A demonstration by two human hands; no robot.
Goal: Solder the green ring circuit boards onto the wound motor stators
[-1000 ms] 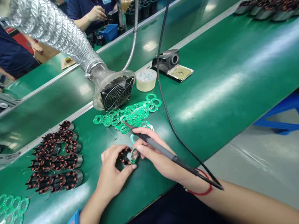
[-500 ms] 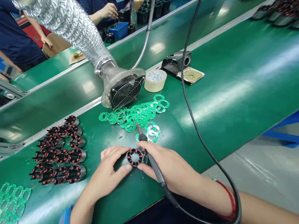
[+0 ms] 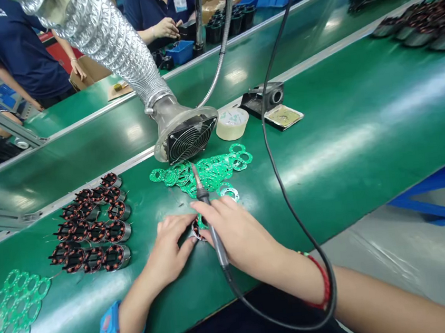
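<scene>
My left hand grips the left side of a copper-wound motor stator between thumb and fingers on the green table. My right hand holds a soldering iron, its tip pointing up and away over the pile of green ring boards. Under the right fingers, a green ring board shows at the stator; how it sits there is mostly hidden.
Rows of stators stand at the left, beside a green board panel. A fan hood hangs beyond the pile, near a tape roll and iron stand. The iron's cable loops over my right forearm. People work across the line.
My right hand has brought a green ring board to the stator. The soldering iron now stands more upright, its tip farther up and left.
</scene>
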